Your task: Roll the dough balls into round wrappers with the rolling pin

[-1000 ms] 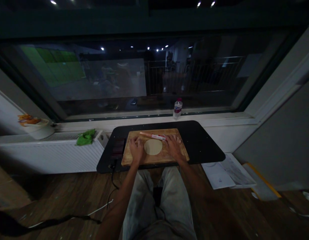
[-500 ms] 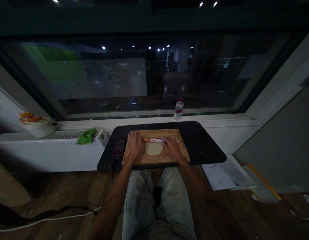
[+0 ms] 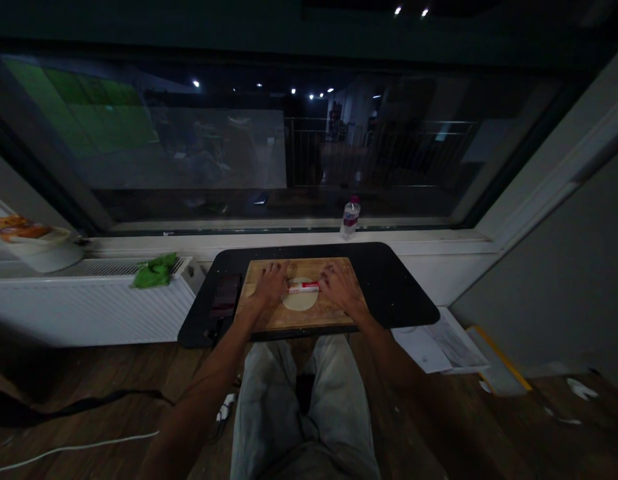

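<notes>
A flat round of pale dough (image 3: 299, 301) lies on a wooden board (image 3: 299, 319) on a small black table (image 3: 393, 287). A thin rolling pin with a red and white label (image 3: 303, 287) lies across the dough. My left hand (image 3: 269, 285) presses flat on the pin's left end, fingers stretched out. My right hand (image 3: 339, 288) presses flat on its right end the same way. Both forearms reach in from below over my lap.
A water bottle (image 3: 349, 218) stands on the window sill behind the table. A dark flat device (image 3: 225, 296) lies at the table's left edge. A green cloth (image 3: 153, 272) and a white bowl (image 3: 39, 247) rest on the radiator. Papers (image 3: 441, 337) lie on the floor at right.
Both hands took the pin from the board's far edge and rolled it toward me onto the middle of the dough. The camera view shifted slightly.
</notes>
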